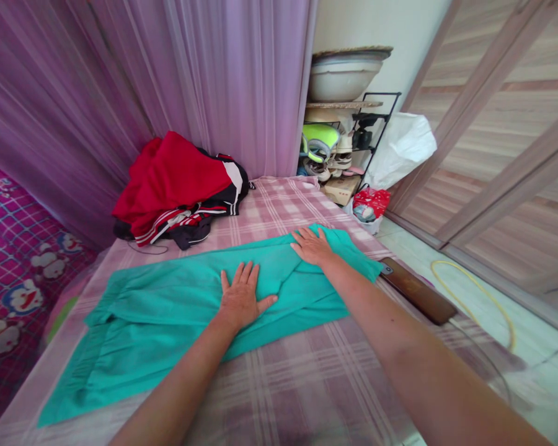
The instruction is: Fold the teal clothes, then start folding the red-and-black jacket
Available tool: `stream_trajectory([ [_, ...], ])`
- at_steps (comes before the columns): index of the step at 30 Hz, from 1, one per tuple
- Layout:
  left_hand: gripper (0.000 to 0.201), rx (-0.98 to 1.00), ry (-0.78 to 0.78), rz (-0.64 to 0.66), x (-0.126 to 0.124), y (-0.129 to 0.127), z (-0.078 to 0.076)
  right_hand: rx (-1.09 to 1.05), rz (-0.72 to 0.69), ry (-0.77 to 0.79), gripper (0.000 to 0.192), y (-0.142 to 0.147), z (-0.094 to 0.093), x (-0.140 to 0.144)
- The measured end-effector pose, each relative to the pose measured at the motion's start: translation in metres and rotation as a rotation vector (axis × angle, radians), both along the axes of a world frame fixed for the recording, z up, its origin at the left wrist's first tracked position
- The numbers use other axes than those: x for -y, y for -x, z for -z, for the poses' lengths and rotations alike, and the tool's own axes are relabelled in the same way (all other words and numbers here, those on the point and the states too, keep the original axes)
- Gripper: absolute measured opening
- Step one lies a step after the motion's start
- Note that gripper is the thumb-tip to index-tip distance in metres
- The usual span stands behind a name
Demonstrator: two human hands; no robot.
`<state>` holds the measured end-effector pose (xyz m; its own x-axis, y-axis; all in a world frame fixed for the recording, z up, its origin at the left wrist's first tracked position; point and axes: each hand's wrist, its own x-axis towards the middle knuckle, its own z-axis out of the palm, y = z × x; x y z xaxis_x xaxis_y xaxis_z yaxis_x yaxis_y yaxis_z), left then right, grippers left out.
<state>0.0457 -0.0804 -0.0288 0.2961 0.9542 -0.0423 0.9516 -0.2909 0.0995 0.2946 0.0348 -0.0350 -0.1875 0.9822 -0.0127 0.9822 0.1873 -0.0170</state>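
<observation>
A pair of teal trousers (pixel 167 310) with a gathered elastic waistband lies spread lengthwise across the bed, waistband at the left and leg ends at the right. Flat on the middle of the cloth rests my left hand (pixel 242 296), fingers spread and thumb out to the right. My right hand (pixel 310 246) lies palm down near the upper right part of the trousers, its fingers apart. Some creases run through the fabric between and beside the two hands. Neither hand grips the cloth.
Red and black clothes (pixel 181 186) are heaped at the back left, by the purple curtain (pixel 242 80). A phone (pixel 418 291) with a cable lies at the right edge of the checked bed sheet (pixel 279 204). Beyond stand a shoe rack (pixel 376 133) and a wardrobe (pixel 502 124).
</observation>
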Motion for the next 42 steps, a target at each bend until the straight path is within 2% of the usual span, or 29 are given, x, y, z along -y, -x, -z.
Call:
stream_trajectory([
  [2, 0.086, -0.004, -0.01, -0.004, 0.0, -0.001, 0.001, 0.017, 0.074, 0.028, 0.059, 0.0, -0.009, -0.006],
  [4, 0.086, -0.004, -0.024, -0.003, 0.001, -0.001, 0.003, -0.008, 0.139, 0.008, 0.057, 0.013, -0.02, -0.009],
  [7, 0.086, 0.008, -0.037, 0.002, 0.001, -0.001, 0.005, -0.112, 0.072, -0.133, 0.056, 0.049, -0.028, -0.008],
  [10, 0.087, 0.026, -0.029, 0.0, 0.001, -0.001, 0.007, -0.162, -0.078, -0.11, 0.056, 0.078, -0.021, 0.0],
  [12, 0.088, 0.045, -0.03, 0.003, 0.001, 0.0, 0.008, -0.154, -0.038, -0.044, 0.056, 0.081, -0.01, 0.007],
  [16, 0.086, 0.101, 0.003, 0.023, 0.001, 0.003, 0.007, -0.137, 0.161, -0.058, 0.058, 0.054, 0.009, 0.011],
  [19, 0.076, 0.15, 0.068, 0.045, -0.008, 0.012, -0.004, -0.132, 0.292, -0.094, 0.057, 0.032, 0.012, 0.007],
  [23, 0.052, 0.191, 0.062, 0.097, -0.045, 0.045, -0.029, -0.17, 0.385, -0.172, 0.049, 0.02, 0.004, -0.002],
  [26, 0.043, 0.064, -0.119, -0.018, -0.081, 0.084, -0.037, -0.24, 0.524, -0.219, 0.044, 0.01, -0.005, -0.013],
  [29, 0.043, 0.001, -0.132, -0.144, -0.103, 0.12, -0.029, -0.257, 0.554, -0.297, 0.042, -0.006, -0.006, -0.027],
  [32, 0.044, 0.014, -0.107, -0.153, -0.107, 0.139, -0.011, -0.259, 0.528, -0.265, 0.042, -0.023, 0.001, -0.038],
  [36, 0.046, 0.09, -0.269, -0.177, -0.102, 0.145, 0.006, -0.335, 0.535, -0.182, 0.034, -0.035, 0.011, -0.047],
  [40, 0.05, 0.139, -0.389, -0.258, -0.105, 0.147, 0.009, -0.367, 0.594, -0.234, 0.035, -0.034, 0.01, -0.05],
  [42, 0.049, 0.107, -0.374, -0.276, -0.108, 0.146, 0.008, -0.365, 0.593, -0.229, 0.034, -0.032, 0.009, -0.05],
])
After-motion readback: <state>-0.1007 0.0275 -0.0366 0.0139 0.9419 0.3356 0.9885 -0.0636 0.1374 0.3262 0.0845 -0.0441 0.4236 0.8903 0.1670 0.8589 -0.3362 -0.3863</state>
